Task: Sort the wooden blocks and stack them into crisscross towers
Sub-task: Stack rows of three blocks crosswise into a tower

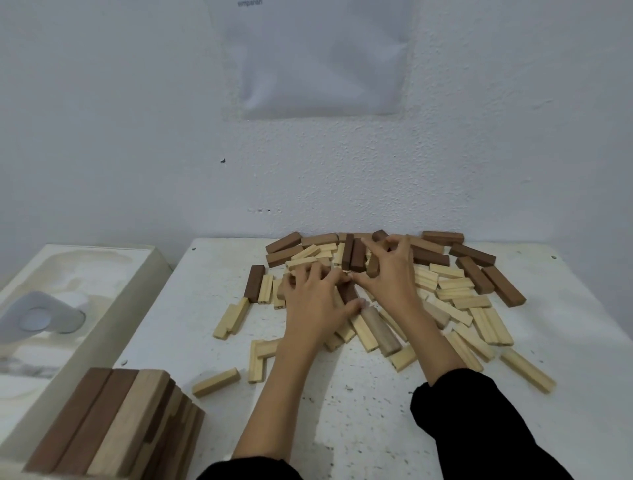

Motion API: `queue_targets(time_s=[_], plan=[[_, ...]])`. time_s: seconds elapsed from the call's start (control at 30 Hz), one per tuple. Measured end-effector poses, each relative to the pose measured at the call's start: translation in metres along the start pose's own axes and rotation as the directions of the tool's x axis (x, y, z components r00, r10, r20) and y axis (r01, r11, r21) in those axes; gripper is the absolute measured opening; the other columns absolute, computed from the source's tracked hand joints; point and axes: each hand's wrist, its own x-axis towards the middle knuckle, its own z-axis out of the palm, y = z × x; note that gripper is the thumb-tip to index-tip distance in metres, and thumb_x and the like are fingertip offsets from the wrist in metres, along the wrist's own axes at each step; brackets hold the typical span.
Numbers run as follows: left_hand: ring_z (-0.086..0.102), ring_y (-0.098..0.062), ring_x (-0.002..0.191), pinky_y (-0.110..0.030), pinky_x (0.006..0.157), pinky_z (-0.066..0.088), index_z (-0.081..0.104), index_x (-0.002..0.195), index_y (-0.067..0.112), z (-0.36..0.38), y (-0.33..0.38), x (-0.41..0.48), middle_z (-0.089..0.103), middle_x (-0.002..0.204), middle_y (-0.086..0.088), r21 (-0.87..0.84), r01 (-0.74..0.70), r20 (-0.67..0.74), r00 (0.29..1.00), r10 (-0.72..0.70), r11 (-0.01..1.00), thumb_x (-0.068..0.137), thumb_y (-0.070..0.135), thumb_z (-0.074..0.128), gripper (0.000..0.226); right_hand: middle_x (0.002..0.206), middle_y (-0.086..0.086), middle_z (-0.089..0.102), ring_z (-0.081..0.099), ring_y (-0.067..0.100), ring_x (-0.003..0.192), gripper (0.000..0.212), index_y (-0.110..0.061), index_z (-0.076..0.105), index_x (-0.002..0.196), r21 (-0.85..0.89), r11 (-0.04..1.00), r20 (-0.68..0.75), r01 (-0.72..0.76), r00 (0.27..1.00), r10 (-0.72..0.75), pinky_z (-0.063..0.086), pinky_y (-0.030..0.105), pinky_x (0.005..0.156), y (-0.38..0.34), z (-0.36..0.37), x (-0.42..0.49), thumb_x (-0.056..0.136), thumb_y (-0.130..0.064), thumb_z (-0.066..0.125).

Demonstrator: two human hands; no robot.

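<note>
Head view. A heap of wooden blocks, pale, mid-brown and dark brown, lies spread over the far half of a speckled white table, reaching the wall. Both of the person's hands are sunk into the middle of the heap, almost touching. The left hand has its fingers curled over pale blocks and its thumb stretched against a dark block. The right hand arches spread fingers over brown blocks. Whether either hand actually grips a block cannot be told. A rounded tan block lies just in front of the hands. At the table's near left corner stands a stacked tower, its top layer made of dark and tan blocks laid side by side. A beige moulded tray sits left of the table. On the wall hangs a white sheet; small print at its top edge is too blurred to read. Both sleeves are black.
</note>
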Motion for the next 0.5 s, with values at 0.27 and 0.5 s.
queue_targets(time_s=[0.27, 0.5], plan=[[0.025, -0.018, 0.129, -0.046, 0.112, 0.014, 0.049, 0.126, 0.031, 0.004, -0.010, 0.001, 0.042, 0.131, 0.006, -0.078, -0.050, 0.019, 0.998, 0.052, 0.996, 0.068, 0.077, 0.054, 0.074, 0.132, 0.009, 0.025, 0.030, 0.028, 0.123, 0.092, -0.016, 0.034, 0.142, -0.174, 0.985, 0.382, 0.012, 0.923, 0.056, 0.036, 0.036, 0.098, -0.007, -0.023, 0.034, 0.066, -0.043, 0.081], [0.026, -0.016, 0.128, -0.038, 0.108, 0.014, 0.048, 0.133, 0.027, 0.003, -0.015, 0.003, 0.042, 0.132, 0.006, -0.087, -0.067, -0.003, 0.998, 0.067, 0.994, 0.052, 0.086, 0.024, 0.103, 0.125, 0.009, 0.031, 0.040, 0.024, 0.117, 0.085, -0.018, 0.048, 0.133, -0.052, 0.997, 0.311, -0.065, 0.947, 0.078, 0.037, 0.029, 0.097, -0.003, -0.022, 0.037, 0.058, -0.028, 0.088]])
